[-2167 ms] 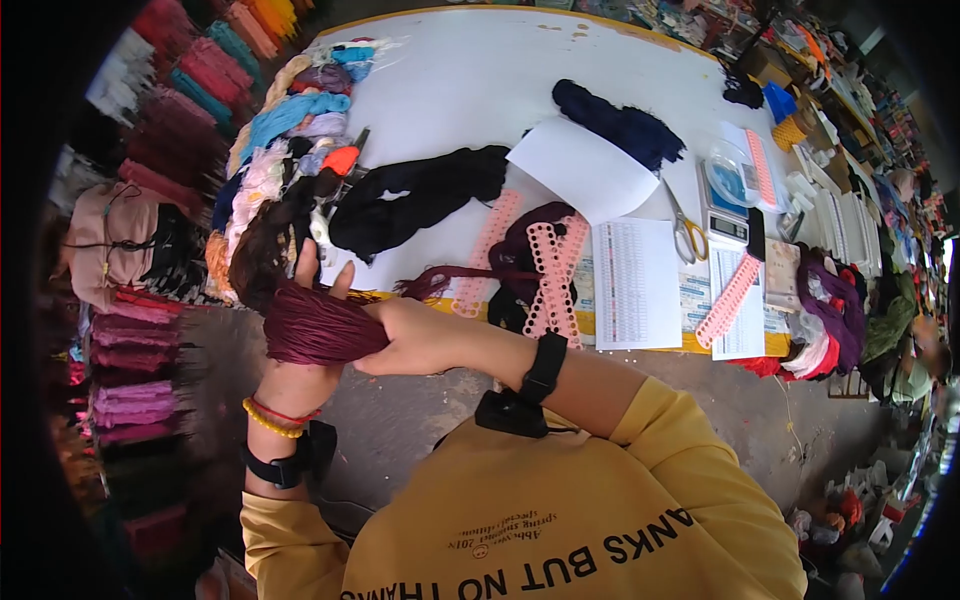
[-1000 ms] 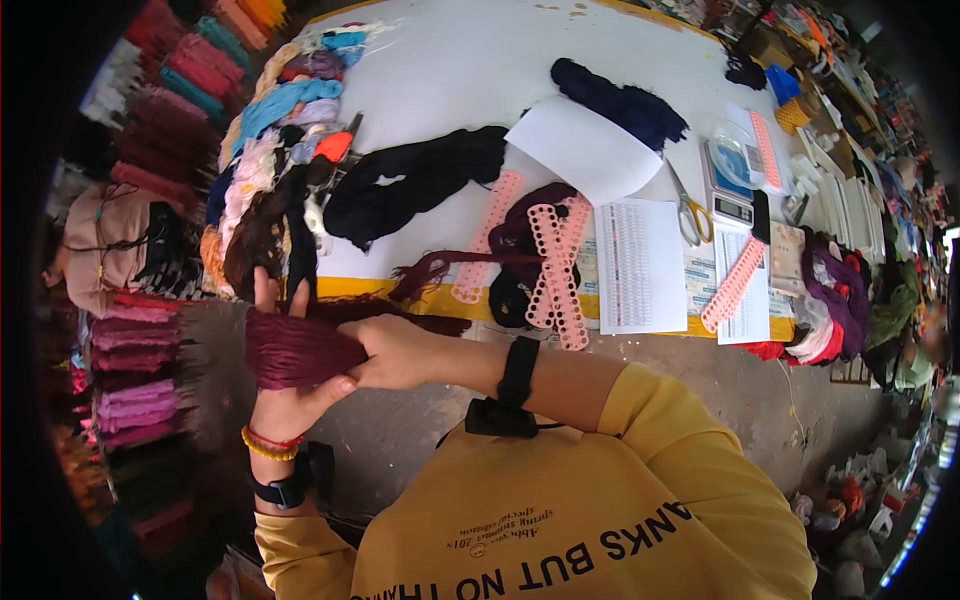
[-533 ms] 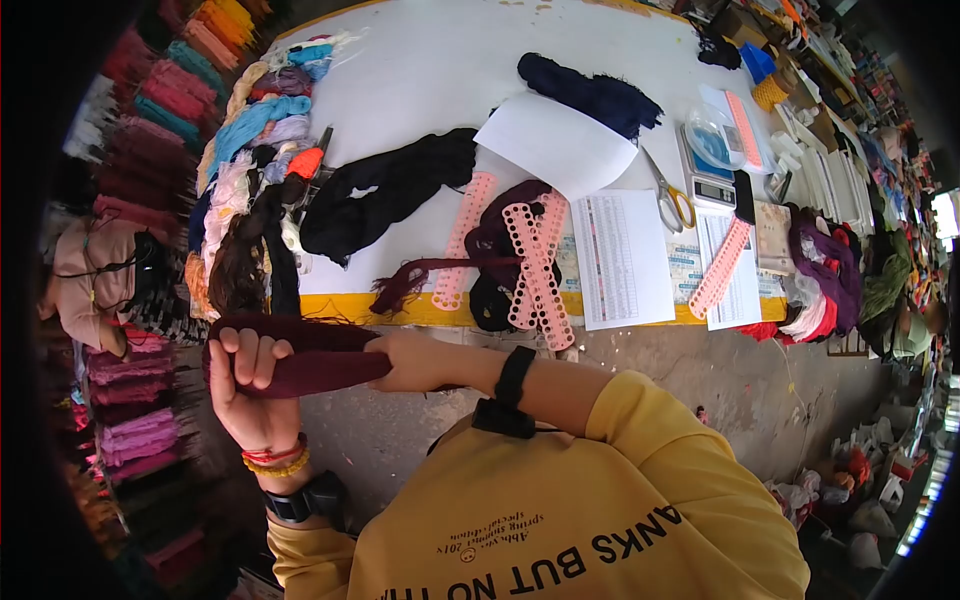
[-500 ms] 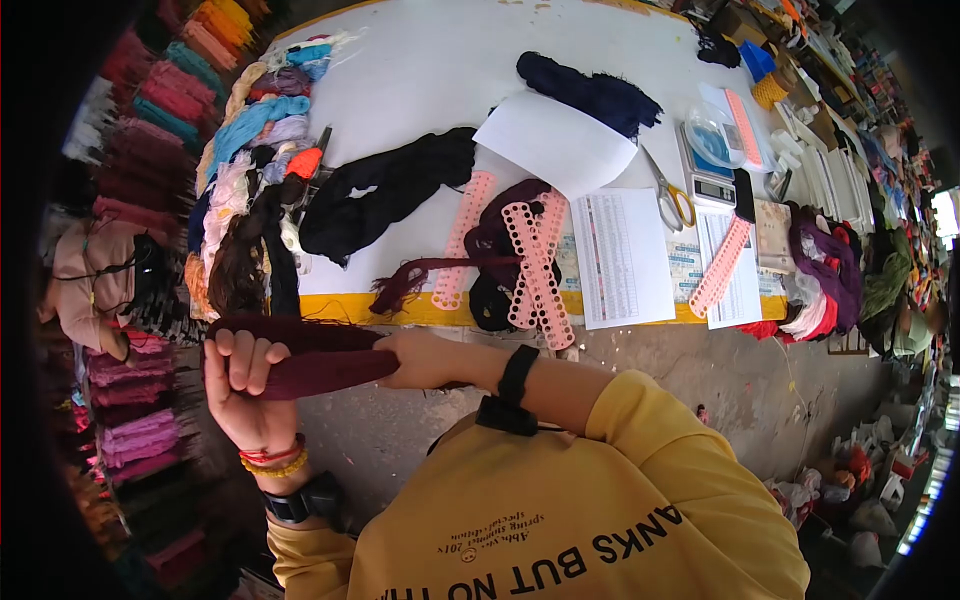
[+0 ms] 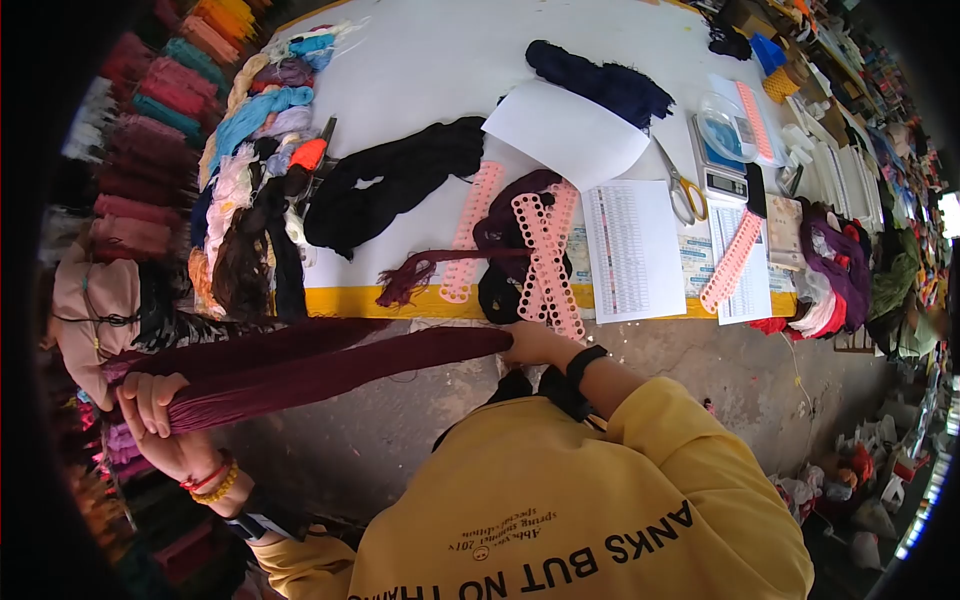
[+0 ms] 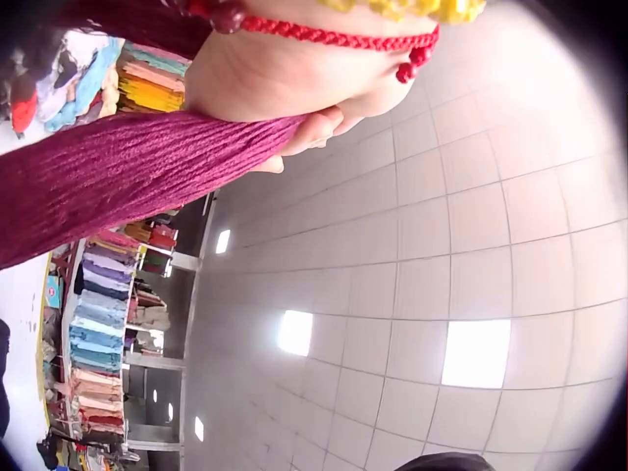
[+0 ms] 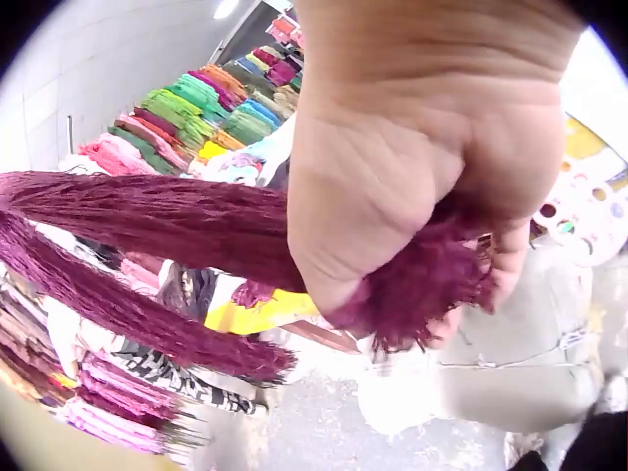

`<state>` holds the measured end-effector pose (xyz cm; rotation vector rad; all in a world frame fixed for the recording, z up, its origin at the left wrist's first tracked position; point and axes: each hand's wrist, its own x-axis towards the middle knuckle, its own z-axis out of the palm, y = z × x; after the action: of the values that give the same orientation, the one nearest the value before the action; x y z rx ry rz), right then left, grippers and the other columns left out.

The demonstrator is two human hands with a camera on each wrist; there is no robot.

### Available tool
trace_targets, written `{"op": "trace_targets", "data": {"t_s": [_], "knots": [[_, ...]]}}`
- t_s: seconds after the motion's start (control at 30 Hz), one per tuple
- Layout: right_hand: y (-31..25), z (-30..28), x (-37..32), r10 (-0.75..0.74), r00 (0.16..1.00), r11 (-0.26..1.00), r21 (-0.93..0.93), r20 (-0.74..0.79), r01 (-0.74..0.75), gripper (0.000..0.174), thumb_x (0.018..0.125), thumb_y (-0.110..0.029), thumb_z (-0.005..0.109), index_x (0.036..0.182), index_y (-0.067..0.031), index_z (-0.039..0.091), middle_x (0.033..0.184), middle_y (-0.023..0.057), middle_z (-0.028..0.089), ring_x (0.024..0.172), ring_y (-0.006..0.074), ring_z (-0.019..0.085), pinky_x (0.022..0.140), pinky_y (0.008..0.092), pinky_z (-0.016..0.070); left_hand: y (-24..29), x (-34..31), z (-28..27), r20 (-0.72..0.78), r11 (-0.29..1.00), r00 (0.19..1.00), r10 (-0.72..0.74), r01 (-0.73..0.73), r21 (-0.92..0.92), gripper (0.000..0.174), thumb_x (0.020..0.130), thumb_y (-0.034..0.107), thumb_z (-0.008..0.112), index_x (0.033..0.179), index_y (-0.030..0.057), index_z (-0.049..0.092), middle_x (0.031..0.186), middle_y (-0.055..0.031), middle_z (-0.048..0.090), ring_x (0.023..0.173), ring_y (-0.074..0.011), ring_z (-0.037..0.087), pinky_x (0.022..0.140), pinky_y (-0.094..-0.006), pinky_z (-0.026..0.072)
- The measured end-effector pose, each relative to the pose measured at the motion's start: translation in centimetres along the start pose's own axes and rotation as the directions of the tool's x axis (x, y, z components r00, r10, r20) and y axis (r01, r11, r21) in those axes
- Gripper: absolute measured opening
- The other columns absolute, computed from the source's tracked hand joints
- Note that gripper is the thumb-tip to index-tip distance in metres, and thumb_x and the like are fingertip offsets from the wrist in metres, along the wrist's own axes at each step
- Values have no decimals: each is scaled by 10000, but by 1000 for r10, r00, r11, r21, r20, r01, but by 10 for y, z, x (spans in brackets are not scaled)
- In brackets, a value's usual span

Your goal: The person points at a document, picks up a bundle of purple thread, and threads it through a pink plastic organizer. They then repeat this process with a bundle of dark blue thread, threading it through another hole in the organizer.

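Note:
A maroon yarn skein [image 5: 330, 375] is stretched between both hands in front of the table's near edge. My left hand [image 5: 165, 420] curls its fingers round the skein's left end; in the left wrist view the yarn [image 6: 128, 172] runs into that hand [image 6: 294, 83]. My right hand [image 5: 535, 345] grips the other end. In the right wrist view, frayed yarn ends [image 7: 422, 285] stick out of the right hand [image 7: 422, 167], and a loose maroon strand bundle [image 7: 147, 309] hangs below the held part.
On the white table [image 5: 430, 60] lie black yarn [image 5: 400, 185], navy yarn [image 5: 600, 80], pink perforated strips [image 5: 545, 265], printed sheets [image 5: 630, 250], scissors [image 5: 688, 200] and a scale [image 5: 722, 180]. Mixed skeins [image 5: 240, 180] line its left edge. Another person's sleeve [image 5: 95, 310] is at far left.
The hands have moved apart, the left one to the lower left and the right one to the right. The skein, bunched round the left hand earlier, is now drawn out long between them.

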<state>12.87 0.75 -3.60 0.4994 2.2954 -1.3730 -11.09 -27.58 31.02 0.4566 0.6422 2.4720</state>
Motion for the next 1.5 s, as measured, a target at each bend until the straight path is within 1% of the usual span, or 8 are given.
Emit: {"op": "trace_targets", "data": {"t_s": [0.17, 0.3, 0.33, 0.5, 0.63, 0.97, 1.13, 1.5], "knots": [[33, 2, 3, 148, 988, 971, -196, 41, -138, 268, 713, -257, 549, 820, -26, 632, 825, 216, 617, 792, 346, 602, 709, 412, 468, 12, 2, 14, -3, 1000, 1000, 9, -9, 12, 180, 942, 156, 356, 843, 34, 443, 543, 27, 297, 434, -65, 263, 605, -237, 320], [43, 1, 3, 57, 998, 967, -249, 11, -52, 272, 741, -265, 533, 775, -14, 630, 777, 195, 625, 715, 306, 618, 672, 387, 479, 6, 3, 10, 17, 999, 1000, -13, 12, 39, 296, 945, 175, 354, 1083, -65, 458, 556, 27, 282, 449, -71, 266, 643, -241, 333], [41, -1, 4, 55, 998, 986, -156, -32, -60, 261, 750, -258, 537, 775, -16, 630, 763, 178, 628, 694, 282, 621, 653, 372, 481, 0, 4, 7, 66, 998, 997, -26, 23, 54, 375, 948, 202, 367, 1197, -75, 408, 575, 31, 284, 466, -67, 275, 659, -242, 341], [28, -33, 10, 84, 964, 987, 151, -252, -46, 222, 789, -232, 560, 782, -20, 624, 691, 96, 629, 609, 168, 618, 575, 305, 481, -25, 13, -13, 54, 987, 996, -76, 68, 145, 426, 954, 253, 371, 1238, -64, 379, 582, 32, 291, 481, -62, 280, 669, -244, 341], [29, -61, 13, 299, 937, 912, 342, -182, -225, 238, 802, -239, 566, 821, -7, 614, 659, 71, 610, 606, 143, 606, 569, 283, 476, -36, 22, -31, 36, 979, 993, -113, 105, 174, 437, 953, 292, 365, 1247, -30, 392, 574, 40, 298, 495, -55, 289, 673, -247, 342], [24, -63, 20, 276, 939, 901, 396, -205, -178, 204, 825, -196, 558, 815, 7, 580, 660, 43, 586, 600, 120, 578, 554, 260, 460, -59, 42, -57, 1, 976, 988, -155, 153, 152, 420, 959, 285, 348, 1261, -3, 395, 570, 44, 312, 496, -54, 295, 691, -252, 355], [-2, -66, 34, 166, 952, 906, 422, -255, -45, 201, 799, -210, 566, 819, -12, 595, 636, 42, 588, 568, 114, 564, 530, 253, 448, -66, 47, -58, 1, 979, 986, -169, 168, 119, 399, 963, 256, 336, 1257, -5, 400, 576, 41, 322, 500, -54, 304, 703, -262, 371], [-18, -63, 53, 152, 969, 896, 442, -194, -52, 184, 785, -183, 565, 822, -4, 593, 647, 51, 597, 574, 119, 561, 527, 248, 438, -29, 23, -69, -106, 983, 991, -86, 102, 155, 403, 962, 251, 338, 1275, 1, 378, 586, 42, 310, 504, -52, 294, 705, -265, 372]]}}
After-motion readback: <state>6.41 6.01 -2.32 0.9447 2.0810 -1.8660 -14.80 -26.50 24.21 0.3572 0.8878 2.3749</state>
